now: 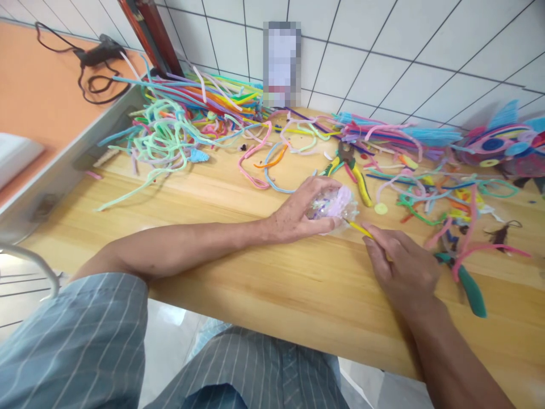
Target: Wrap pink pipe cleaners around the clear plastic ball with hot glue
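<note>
My left hand point(298, 213) curves around a clear, rounded plastic piece point(326, 207) with lilac and sparkly bits, and steadies it near the tabletop. Pinched in my right hand point(402, 261) is a thin yellow stick point(360, 228). Its darker tip meets the right edge of the clear piece; whether it goes inside is too small to tell. Just beyond lie pliers with yellow and green handles point(361, 184). Close to my right wrist is a second tool with a green handle point(472, 289), partly under a pink pipe cleaner point(489, 250).
A tangle of pale green pipe cleaners point(166, 136) lies at the back left, before a bundle of coloured ones point(221, 96). A phone point(281, 65) leans on the tiled wall. Loose pieces and a colourful fish-like craft point(506, 142) lie at right. A grey-edged tray point(55, 150) borders the left.
</note>
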Motion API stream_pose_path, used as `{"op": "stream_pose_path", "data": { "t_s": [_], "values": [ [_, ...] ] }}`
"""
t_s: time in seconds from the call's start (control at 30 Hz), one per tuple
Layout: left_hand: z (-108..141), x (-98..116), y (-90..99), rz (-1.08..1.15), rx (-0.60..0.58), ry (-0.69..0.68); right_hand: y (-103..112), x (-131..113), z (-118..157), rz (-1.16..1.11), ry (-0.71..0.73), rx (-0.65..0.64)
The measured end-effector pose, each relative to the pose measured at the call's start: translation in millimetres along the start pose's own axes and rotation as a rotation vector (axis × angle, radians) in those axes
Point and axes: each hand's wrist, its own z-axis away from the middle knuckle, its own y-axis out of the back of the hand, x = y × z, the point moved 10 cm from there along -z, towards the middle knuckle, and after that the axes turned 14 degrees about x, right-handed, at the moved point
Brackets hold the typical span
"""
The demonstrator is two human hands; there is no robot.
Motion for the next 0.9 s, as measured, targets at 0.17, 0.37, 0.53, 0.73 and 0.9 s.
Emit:
{"op": "stream_pose_path", "data": {
  "t_s": [0.17,0.37,0.53,0.73,0.9],
  "values": [
    [0,1,-0.2,-0.001,-0.001,-0.008,-4,0,1,0.012,0.012,-0.032],
    [0,1,-0.3,-0.018,-0.001,-0.014,-3,0,0,-0.016,-0.003,-0.016],
    [1,-1,0.5,-0.016,-0.006,-0.008,-5,4,6,-0.010,-0.025,-0.042],
    [2,2,3.3,-0.058,-0.014,0.017,-7,1,5,-0.094,-0.091,-0.034],
    [3,-1,4.4,-0.082,-0.007,0.063,24,12,-6,-0.121,-0.303,-0.017]
  ]
}}
